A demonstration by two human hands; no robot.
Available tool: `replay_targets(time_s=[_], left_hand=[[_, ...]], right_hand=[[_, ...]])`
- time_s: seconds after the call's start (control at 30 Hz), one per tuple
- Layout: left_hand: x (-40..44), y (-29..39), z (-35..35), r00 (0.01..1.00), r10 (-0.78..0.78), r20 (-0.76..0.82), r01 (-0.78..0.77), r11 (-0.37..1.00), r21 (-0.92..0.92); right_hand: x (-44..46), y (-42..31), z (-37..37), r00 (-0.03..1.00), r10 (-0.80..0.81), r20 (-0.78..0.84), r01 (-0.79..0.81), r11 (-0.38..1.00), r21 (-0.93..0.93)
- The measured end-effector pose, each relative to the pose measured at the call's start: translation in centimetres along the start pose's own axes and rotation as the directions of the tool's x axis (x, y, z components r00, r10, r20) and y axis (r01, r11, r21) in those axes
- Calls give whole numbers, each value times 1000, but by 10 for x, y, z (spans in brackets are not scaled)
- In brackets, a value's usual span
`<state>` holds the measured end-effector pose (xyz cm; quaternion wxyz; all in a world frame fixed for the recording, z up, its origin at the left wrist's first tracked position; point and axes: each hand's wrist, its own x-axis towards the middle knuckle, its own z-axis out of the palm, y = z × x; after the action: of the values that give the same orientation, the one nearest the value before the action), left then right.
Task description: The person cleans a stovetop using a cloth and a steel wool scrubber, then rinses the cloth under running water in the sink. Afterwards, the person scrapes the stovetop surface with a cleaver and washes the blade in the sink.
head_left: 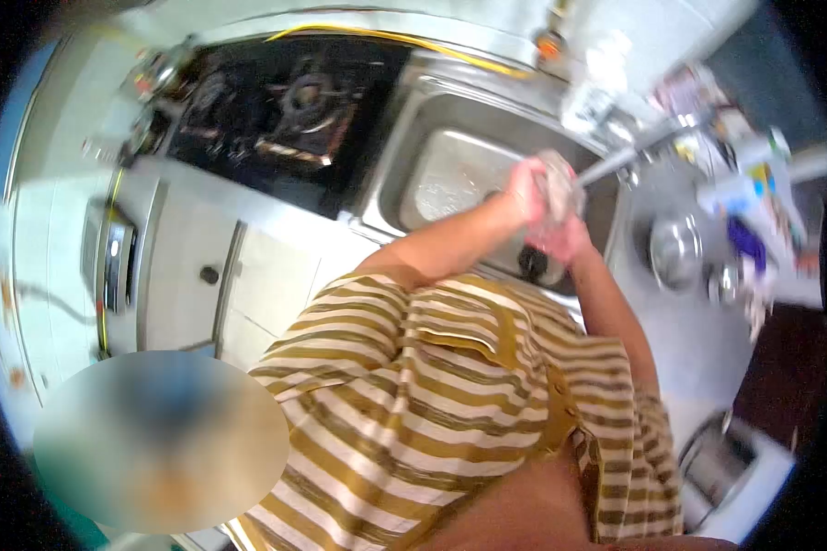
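Note:
Over the steel sink (415,119), both my hands are closed on a greyish, wet-looking cloth (559,184). My left hand (526,190) grips its left side, with the fingers partly hidden behind the bunched fabric. Lower and to the right, my right hand (567,241) is wrapped around its lower end. The faucet (620,161) reaches in from the right, and its spout end meets the cloth in view. A dark round thing (532,264) shows in the basin just below my right hand.
A black gas stove (294,110) adjoins the sink on the left. To the right, a steel bowl (676,250) stands on the counter among bottles and packets. A yellow hose (404,39) runs along the wall behind. A blurred patch covers the lower left.

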<state>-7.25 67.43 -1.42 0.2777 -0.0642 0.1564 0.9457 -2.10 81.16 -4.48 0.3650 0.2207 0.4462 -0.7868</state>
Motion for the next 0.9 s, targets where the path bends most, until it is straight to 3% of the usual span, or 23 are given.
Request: replay_targets(time_s=[0.03, 0.07, 0.1, 0.17, 0.2, 0.23, 0.27, 0.3, 0.33, 0.37, 0.4, 0.43, 0.5, 0.53, 0.6, 0.67, 0.7, 0.73, 0.77, 0.8, 0.83, 0.87, 0.9], left_hand=[[6, -8, -4, 996, 72, -49, -76, 994, -80], [1, -10, 4, 970, -23, -242, -42, 965, -260], [-1, -12, 2, 959, -43, -282, -40, 958, -283], [-8, -11, -1, 926, -122, -357, 74, 987, -146], [-4, -16, -16, 931, -107, -349, 62, 989, -137], [10, -27, -43, 919, 103, -380, 2, 964, 267], [15, -34, -59, 895, 304, -328, -37, 781, 623], [9, -36, -53, 894, 310, -323, -43, 777, 628], [0, -37, -44, 839, 447, -312, 87, 455, 886], [-1, -40, -44, 789, 565, -242, 250, 65, 966], [15, -44, -72, 877, 438, -196, 175, 88, 981], [6, -35, -58, 879, 436, -192, 172, 84, 981], [-32, 2, -16, 982, -78, -173, 187, 528, 829], [-35, 13, -18, 991, -98, -88, 124, 477, 870], [-40, 37, -24, 946, -193, 260, -189, 323, 927], [-57, 47, -25, 965, 106, 241, -232, -89, 969], [-65, 55, -14, 886, 93, 454, -401, -338, 851], [-67, 60, 2, 787, -45, 615, -563, -459, 687], [-72, 62, 23, 746, -150, 649, -623, -503, 599], [-72, 59, 28, 680, -229, 696, -692, -513, 508], [-67, 57, 31, 600, -298, 743, -754, -520, 400], [-64, 59, 36, 591, -317, 742, -756, -539, 372], [-62, 59, 38, 584, -331, 742, -753, -563, 341]], right_hand=[[-1, -1, 6, 998, 58, 13, -60, 988, 142], [-3, -2, 13, 996, 81, 24, -84, 976, 201], [-3, -3, 19, 994, 104, 35, -110, 960, 259], [-4, -4, 24, 984, -176, -26, 170, 889, 425], [1, -6, 20, 982, -186, -12, 174, 892, 417], [9, -6, 9, 970, -236, 57, 205, 922, 328], [13, -5, 4, 953, -277, 123, 243, 941, 236], [11, -3, 6, 951, -282, 130, 247, 940, 236], [8, 0, 10, 976, -213, 44, 208, 973, 101], [3, 2, 15, 987, -152, -55, 151, 988, -30], [-2, -1, 18, 989, -148, 19, 148, 989, 5], [-5, -2, 17, 988, -152, 18, 152, 988, 7], [-11, -6, 8, 984, -159, 83, 166, 983, -83], [-14, -10, 4, 983, -166, 77, 171, 982, -74], [-30, -19, -5, 978, -25, 209, 34, 999, -41], [-43, -24, 3, 986, -1, 169, -18, 994, 107], [-56, -30, 13, 980, 5, 200, -30, 992, 126], [-44, -22, 4, 953, -66, 295, 0, 976, 220], [-66, -34, 23, 984, 54, 172, -85, 980, 181], [-54, -35, 13, 940, 201, 276, -253, 953, 165], [-47, -32, 18, 911, 33, 411, -90, 989, 120], [-49, -37, 25, 882, 192, 430, -220, 975, 17], [-69, -48, 43, 843, 248, 478, -264, 964, -35]])
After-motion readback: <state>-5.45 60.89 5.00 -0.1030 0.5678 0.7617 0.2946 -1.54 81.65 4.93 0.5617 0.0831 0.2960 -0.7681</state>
